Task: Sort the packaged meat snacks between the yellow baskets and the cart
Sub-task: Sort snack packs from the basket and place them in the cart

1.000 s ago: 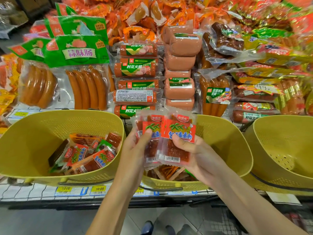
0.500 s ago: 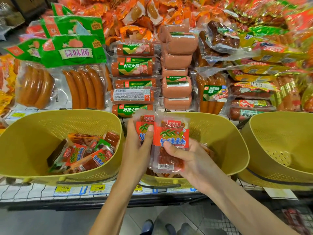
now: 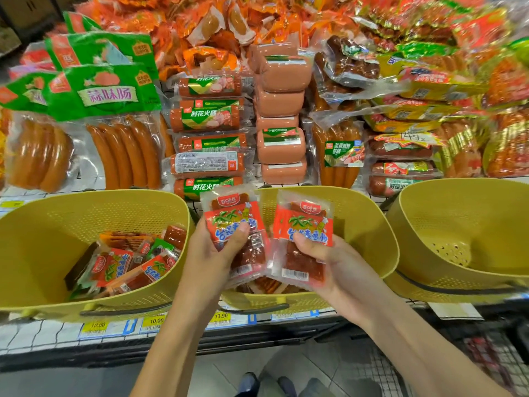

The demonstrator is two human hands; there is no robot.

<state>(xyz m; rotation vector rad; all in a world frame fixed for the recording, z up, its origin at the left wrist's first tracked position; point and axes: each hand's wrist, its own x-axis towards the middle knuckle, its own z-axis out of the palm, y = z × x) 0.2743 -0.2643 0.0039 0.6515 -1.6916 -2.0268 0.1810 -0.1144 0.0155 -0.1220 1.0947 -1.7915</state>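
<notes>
The left hand [image 3: 211,253] grips the left snack pack [image 3: 232,216], a clear packet of dark red meat with a red and orange label. Its thumb is pressed across the label and its fingers are curled behind; whether it holds one packet or a small stack I cannot tell. The right hand [image 3: 329,265] grips the right snack pack [image 3: 303,224] of the same kind, thumb on the lower edge of the label. Both packets are upright, side by side at the centre of the frame, and their inner edges touch or nearly touch. They hang over the middle yellow basket [image 3: 366,230], where a few more packets [image 3: 269,286] show just under the hands. The left yellow basket [image 3: 34,219], at lower left, holds a heap of loose snack packs [image 3: 126,265]. The right yellow basket [image 3: 458,219] stands at the right edge. All three baskets sit on a shelf with yellow price tags [image 3: 156,320] along its front. Behind them lie green-topped garlic sausage packs [image 3: 108,93], ham rolls [image 3: 206,118] and pink luncheon meat blocks [image 3: 282,144]. The wire cart [image 3: 486,356] shows at lower right.
</notes>
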